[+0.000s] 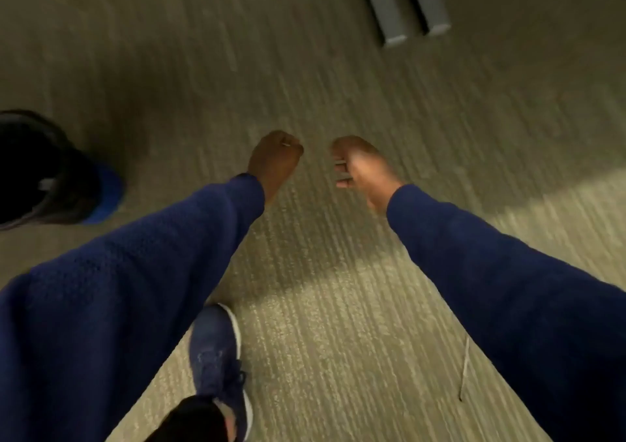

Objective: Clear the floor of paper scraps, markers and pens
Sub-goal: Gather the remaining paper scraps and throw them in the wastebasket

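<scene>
The dark blue sleeves fill the lower frame. The left hand is fisted, perhaps around a pale scrap; the right hand curls loosely, contents blurred. A thin stick-like scrap lies on the carpet floor at lower right, probably next to collect.

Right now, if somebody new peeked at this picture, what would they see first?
First, two arms in fuzzy dark blue sleeves reaching out over the striped carpet, with the left hand curled shut and the right hand blurry, so its grip is unclear. Next, a blue sneaker near the bottom, a dark round bin at the left edge, and two grey bars at the top.
</scene>
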Demonstrator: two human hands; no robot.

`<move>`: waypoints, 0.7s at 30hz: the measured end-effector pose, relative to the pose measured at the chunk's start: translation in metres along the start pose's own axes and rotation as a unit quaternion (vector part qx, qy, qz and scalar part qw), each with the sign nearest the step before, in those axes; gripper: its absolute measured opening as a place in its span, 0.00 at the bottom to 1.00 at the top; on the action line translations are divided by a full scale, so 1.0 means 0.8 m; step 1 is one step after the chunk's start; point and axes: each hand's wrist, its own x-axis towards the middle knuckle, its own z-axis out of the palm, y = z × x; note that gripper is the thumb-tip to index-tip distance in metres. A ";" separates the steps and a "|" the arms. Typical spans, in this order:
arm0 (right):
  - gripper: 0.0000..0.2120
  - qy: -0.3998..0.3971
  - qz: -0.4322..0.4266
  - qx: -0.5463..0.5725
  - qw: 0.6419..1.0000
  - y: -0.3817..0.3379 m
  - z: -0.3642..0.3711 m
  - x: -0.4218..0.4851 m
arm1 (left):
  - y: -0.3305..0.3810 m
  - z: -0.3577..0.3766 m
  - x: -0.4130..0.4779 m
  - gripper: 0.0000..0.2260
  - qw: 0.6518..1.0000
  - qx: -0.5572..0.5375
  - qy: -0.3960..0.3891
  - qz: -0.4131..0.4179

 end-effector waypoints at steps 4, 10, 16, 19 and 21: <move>0.10 0.109 -0.025 -0.050 0.993 0.122 -0.152 -0.035 | 0.023 0.181 -0.035 0.09 0.990 0.086 -0.102 0.044; 0.15 0.226 0.038 -0.026 0.973 0.302 -0.318 -0.132 | 0.004 0.392 -0.125 0.09 0.952 0.186 -0.210 0.124; 0.20 0.299 0.084 -0.068 0.948 0.452 -0.399 -0.213 | -0.038 0.515 -0.171 0.15 0.886 0.340 -0.247 0.197; 0.23 0.310 0.104 -0.104 0.939 0.517 -0.420 -0.235 | -0.055 0.555 -0.179 0.20 0.814 0.446 -0.258 0.267; 0.25 0.327 0.114 -0.140 0.928 0.551 -0.428 -0.244 | -0.069 0.579 -0.185 0.20 0.776 0.474 -0.269 0.317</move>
